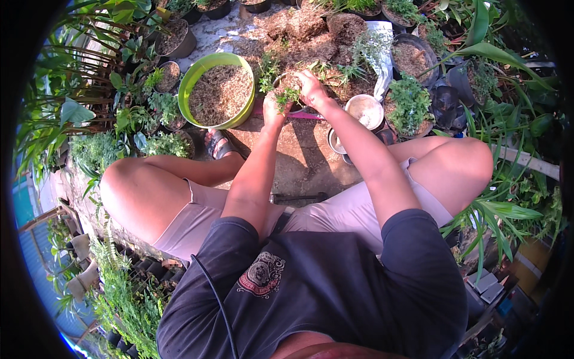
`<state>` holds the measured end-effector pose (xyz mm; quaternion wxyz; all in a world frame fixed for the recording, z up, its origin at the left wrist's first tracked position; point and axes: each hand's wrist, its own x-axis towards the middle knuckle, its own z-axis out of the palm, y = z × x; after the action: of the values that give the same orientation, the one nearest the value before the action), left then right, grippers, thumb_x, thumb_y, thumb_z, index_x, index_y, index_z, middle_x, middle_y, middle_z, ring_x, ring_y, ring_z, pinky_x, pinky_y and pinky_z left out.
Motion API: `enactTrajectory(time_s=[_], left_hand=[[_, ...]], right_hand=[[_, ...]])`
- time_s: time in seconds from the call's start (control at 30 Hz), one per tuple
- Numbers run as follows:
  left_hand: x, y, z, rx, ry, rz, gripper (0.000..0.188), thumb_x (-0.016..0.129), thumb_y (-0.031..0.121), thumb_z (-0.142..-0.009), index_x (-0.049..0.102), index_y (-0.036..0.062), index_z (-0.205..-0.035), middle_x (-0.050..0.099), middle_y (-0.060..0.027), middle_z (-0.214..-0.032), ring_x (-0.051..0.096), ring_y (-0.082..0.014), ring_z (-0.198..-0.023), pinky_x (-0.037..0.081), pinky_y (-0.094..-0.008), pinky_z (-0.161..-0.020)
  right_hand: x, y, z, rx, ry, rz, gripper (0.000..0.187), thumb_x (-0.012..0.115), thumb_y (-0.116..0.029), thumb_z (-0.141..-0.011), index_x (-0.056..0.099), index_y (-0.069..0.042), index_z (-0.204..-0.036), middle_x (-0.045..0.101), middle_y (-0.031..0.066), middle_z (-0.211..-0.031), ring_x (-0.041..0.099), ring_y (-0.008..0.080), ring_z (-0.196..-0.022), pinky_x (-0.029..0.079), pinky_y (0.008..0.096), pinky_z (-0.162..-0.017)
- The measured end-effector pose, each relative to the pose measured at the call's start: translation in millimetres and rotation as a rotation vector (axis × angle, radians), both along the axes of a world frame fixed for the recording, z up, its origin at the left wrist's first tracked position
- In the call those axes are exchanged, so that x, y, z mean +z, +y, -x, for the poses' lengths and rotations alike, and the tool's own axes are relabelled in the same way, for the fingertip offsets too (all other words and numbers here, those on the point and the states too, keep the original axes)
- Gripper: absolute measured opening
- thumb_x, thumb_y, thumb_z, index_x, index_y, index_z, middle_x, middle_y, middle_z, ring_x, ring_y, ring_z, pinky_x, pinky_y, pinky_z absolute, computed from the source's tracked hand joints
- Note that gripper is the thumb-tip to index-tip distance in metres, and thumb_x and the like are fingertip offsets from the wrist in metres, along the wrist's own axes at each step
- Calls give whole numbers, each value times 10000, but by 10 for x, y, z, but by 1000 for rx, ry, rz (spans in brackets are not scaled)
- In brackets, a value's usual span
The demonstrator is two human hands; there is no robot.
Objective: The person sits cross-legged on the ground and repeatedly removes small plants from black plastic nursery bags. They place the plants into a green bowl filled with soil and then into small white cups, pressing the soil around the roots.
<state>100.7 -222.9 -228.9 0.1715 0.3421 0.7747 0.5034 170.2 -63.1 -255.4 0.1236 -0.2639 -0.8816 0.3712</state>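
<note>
My left hand (277,106) is closed around a small leafy green plant (289,96), whose leaves partly cover the fingers. Just beyond and beneath the plant is a small round pot (287,79); its near side is largely hidden by my hands and the leaves. At the right rim of this pot my right hand (312,91) has its fingers closed, seemingly gripping the edge. A large lime-green tub (249,107) of brown potting mix (218,90) stands to the left of my hands. To their right is a white container (366,111) with pale contents.
Loose brown soil (296,36) is heaped beyond my hands, beside a white plastic sack (381,57). Potted plants crowd both sides, including a bushy one (409,107) at the right. A dark pot of soil (412,58) stands behind it. My sandalled foot (220,143) rests near the tub.
</note>
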Motion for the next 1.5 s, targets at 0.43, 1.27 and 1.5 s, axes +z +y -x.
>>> enactTrajectory(time_s=[0.43,1.27,1.5], left_hand=[[-19,7,9,24,-60,7,301,743,215,-798,690,37,-1036,705,-147,-946,666,-302,-856,506,-394,-779],[-27,65,20,49,46,-12,253,751,96,-769,682,12,-997,687,-141,-950,658,-290,-851,516,-368,-775],[181,113,38,135,-310,-163,104,717,57,-804,696,-3,-886,701,-24,-811,603,-98,-719,491,-296,-674]], right_hand=[[49,10,-158,-89,240,-187,305,615,34,-781,637,-44,-1075,573,153,-1027,615,320,-852,529,384,-753],[192,-24,59,110,-15,276,441,587,-103,-831,589,-132,-1271,559,85,-1311,520,280,-1223,377,438,-1064],[201,-58,-328,65,-51,-271,321,531,-49,-839,597,-52,-1153,579,118,-1140,561,308,-1050,431,431,-948]])
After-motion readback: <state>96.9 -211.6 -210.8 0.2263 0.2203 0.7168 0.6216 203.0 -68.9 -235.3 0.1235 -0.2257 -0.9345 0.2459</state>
